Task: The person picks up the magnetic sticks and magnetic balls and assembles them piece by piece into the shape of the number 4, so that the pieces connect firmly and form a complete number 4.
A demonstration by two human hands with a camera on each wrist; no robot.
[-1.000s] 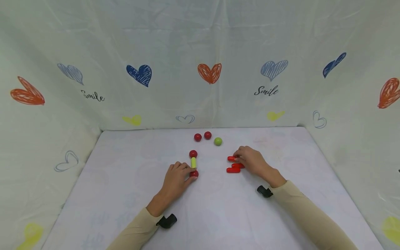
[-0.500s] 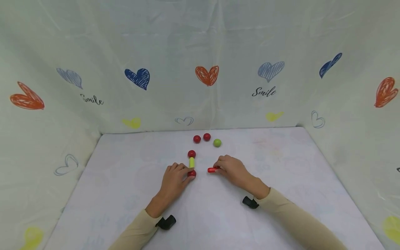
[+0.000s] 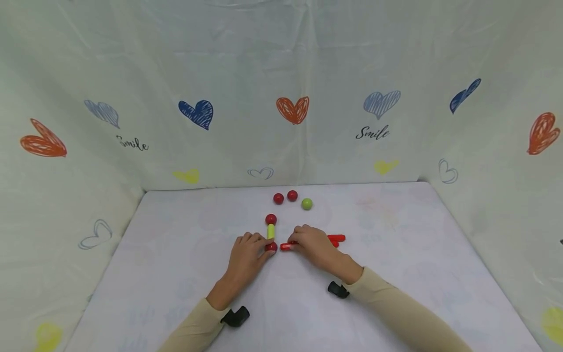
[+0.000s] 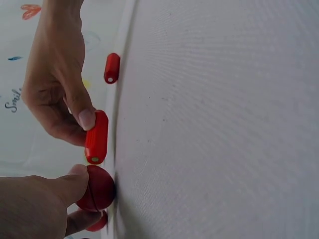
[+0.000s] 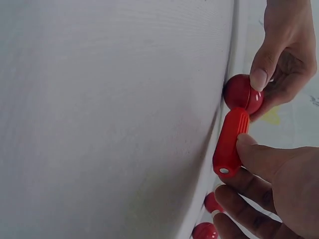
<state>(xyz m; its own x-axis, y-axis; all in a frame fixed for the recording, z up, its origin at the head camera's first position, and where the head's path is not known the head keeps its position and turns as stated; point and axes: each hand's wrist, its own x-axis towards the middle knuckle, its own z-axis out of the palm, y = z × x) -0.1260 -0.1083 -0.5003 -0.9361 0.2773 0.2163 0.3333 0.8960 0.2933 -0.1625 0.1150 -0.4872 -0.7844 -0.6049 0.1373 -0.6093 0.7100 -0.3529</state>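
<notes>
The left hand [image 3: 247,256] pinches a red ball [image 3: 271,247] between thumb and fingers. From that ball a yellow-green rod [image 3: 270,231] runs back to another red ball [image 3: 270,219]. The right hand [image 3: 314,248] pinches a red rod [image 3: 286,247], pointing it at the left hand's ball. In the left wrist view a small gap seems to part the rod [image 4: 97,138] from the ball [image 4: 100,189]; in the right wrist view the rod [image 5: 230,142] overlaps the ball [image 5: 242,93], so contact is uncertain. More red rods [image 3: 336,238] lie behind the right wrist, partly hidden.
Two red balls, one at the left [image 3: 278,198] and one beside it [image 3: 292,195], and a green ball [image 3: 306,204] lie near the back of the white table [image 3: 198,210]. A patterned curtain [image 3: 237,122] stands behind and along the sides.
The right hand has moved left from the group of red rods, carrying one rod close to the held ball. The left hand has kept its grip in place.
</notes>
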